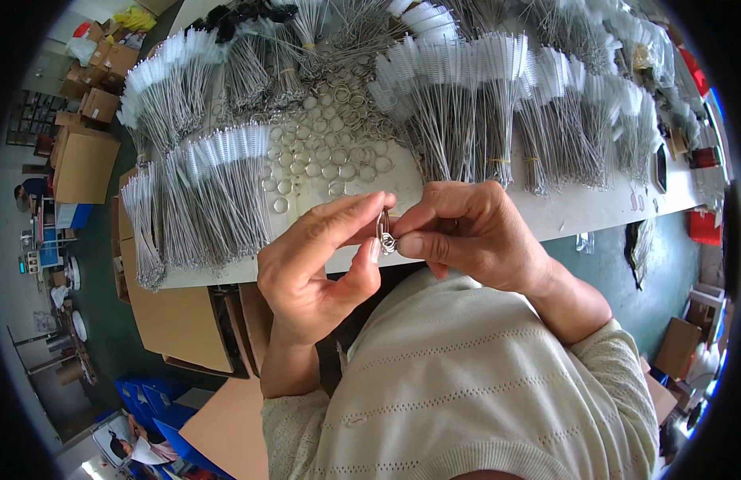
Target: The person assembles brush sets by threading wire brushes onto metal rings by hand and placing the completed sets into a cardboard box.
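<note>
My left hand (314, 260) and my right hand (482, 236) meet in front of my chest, just over the table's near edge. Between the fingertips is a shiny metal ring (381, 223), seen nearly edge-on, with small wire loops (389, 243) bunched at its lower part. The thumb and fingers of my left hand close round the ring from the left. From the right, the thumb and bent forefinger of my right hand pinch beside the loops; the exact grip is partly hidden. Loose metal rings (337, 124) lie spread on the table beyond my hands.
Bundles of white-bristled wire brushes (458, 120) stand across the table (562, 222), with more brush bundles (210, 192) at the left. Black-tipped brushes (250, 20) lie at the far side. Cardboard boxes (174, 320) stand below the left edge. Other people (142, 450) are farther off.
</note>
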`<action>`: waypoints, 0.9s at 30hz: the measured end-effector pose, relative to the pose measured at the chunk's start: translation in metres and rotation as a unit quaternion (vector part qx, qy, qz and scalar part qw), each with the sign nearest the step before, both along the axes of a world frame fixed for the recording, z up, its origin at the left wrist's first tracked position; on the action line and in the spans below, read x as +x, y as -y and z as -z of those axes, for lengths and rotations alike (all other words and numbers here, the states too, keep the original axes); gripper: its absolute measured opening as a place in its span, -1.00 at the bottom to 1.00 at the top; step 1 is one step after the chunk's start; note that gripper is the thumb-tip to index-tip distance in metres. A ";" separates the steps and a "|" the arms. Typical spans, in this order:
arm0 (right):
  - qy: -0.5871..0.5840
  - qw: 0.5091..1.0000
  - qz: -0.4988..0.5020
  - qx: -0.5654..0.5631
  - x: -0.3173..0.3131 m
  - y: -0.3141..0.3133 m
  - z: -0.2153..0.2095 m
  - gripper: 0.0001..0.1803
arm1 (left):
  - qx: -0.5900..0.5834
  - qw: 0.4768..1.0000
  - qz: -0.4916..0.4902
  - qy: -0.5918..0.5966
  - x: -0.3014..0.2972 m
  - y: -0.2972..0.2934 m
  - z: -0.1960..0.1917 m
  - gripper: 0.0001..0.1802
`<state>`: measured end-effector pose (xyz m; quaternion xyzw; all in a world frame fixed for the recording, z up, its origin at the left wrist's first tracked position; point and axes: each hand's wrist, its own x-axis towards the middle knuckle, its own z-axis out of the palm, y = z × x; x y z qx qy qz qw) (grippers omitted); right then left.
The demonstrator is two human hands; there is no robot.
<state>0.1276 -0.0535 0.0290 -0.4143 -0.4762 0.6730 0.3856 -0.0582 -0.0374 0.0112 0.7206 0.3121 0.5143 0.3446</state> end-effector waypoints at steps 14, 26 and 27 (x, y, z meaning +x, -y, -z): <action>0.425 0.728 -0.019 0.538 -0.012 0.015 0.120 -0.81 | -0.107 0.832 -0.444 -0.314 -0.234 -0.083 0.061 -0.79; 0.422 0.760 0.163 0.467 0.046 -0.051 0.069 -0.94 | -0.265 0.786 -0.413 -0.376 -0.295 -0.099 0.089 -0.76; 0.429 0.783 0.212 0.397 0.052 -0.067 0.062 -0.90 | -0.285 0.795 -0.414 -0.339 -0.290 -0.098 0.086 -0.77</action>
